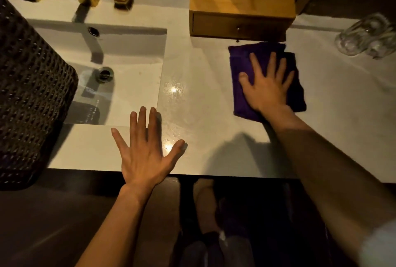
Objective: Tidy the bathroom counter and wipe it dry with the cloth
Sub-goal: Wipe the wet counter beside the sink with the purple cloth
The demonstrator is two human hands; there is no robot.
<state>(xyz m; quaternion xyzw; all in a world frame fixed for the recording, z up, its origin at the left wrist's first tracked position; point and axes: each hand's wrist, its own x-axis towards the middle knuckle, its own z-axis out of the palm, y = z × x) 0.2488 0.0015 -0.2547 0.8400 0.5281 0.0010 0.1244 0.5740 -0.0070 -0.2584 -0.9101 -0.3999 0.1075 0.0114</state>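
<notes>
Both hands are spread flat, fingers apart: the right hand (266, 83) is pressed on a folded purple cloth (265, 78) laid on the white surface (203, 69) just before a wooden drawer box (242, 1), the left hand (145, 146) rested (palm down) beside the sink (120, 56). Glass tumblers (364, 35) are seen far right.

I find no legible text, label, brand or number anywhere. Faint pale marks show on the dark object (90, 110) lying in the sink (128, 69), too blurred to read.
</notes>
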